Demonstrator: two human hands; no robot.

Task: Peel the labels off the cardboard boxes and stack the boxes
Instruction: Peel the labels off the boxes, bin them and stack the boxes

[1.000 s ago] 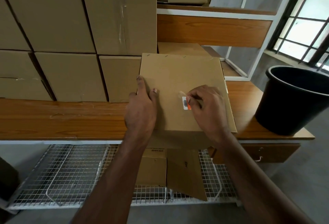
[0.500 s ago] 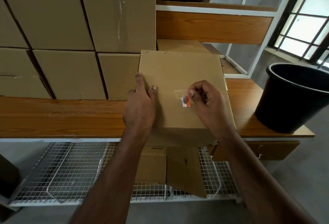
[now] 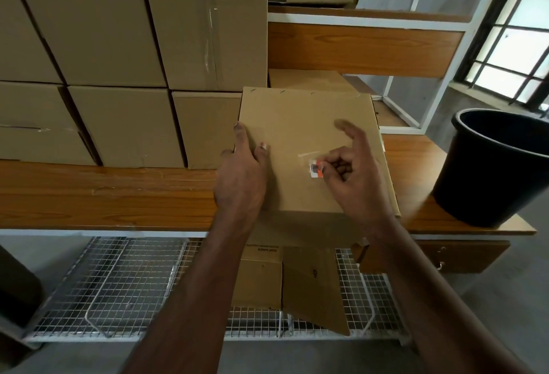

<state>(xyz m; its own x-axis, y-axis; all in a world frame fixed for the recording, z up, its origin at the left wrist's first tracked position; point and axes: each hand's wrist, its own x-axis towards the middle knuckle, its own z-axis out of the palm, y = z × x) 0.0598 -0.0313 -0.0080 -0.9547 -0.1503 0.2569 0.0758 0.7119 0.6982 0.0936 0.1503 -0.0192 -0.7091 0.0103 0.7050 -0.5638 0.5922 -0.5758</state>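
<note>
Label (image 3: 315, 169) half behind right hand (image 3: 353, 179)

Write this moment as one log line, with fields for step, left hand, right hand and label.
step: peeling label | left hand: presses box | right hand: pinches label | label: partly on box

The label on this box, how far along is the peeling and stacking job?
Done: plain boxes already stand stacked at the back of the wooden shelf, no labels showing. In hand: the left hand steadies the flat box while the right hand pinches the small orange and white label, which is not fully off. Left: finish peeling it, then stack this box.
</note>
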